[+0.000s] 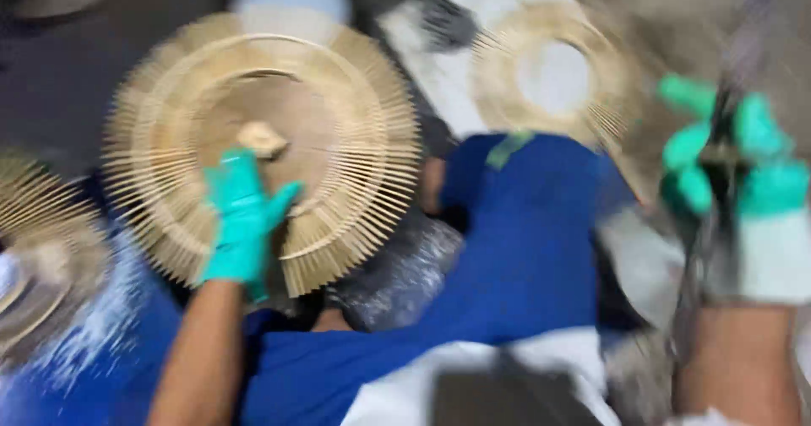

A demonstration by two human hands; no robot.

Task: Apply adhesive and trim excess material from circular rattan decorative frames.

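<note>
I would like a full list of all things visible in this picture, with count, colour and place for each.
Sunburst stick ring: one, pale gold, centre left, under the left hand.
Second stick ring: one, pale gold, top centre right, on white sheet.
Third stick ring: one, partly seen, left edge.
Small block: one, beige, inside the big ring.
Blue cloth: one, centre.
White sheet: one, top centre.
Dark thin tool: one, at right; too blurred to identify.
Left hand: green glove, flat on the big ring.
Right hand: green and white glove, closed around the dark tool.
</note>
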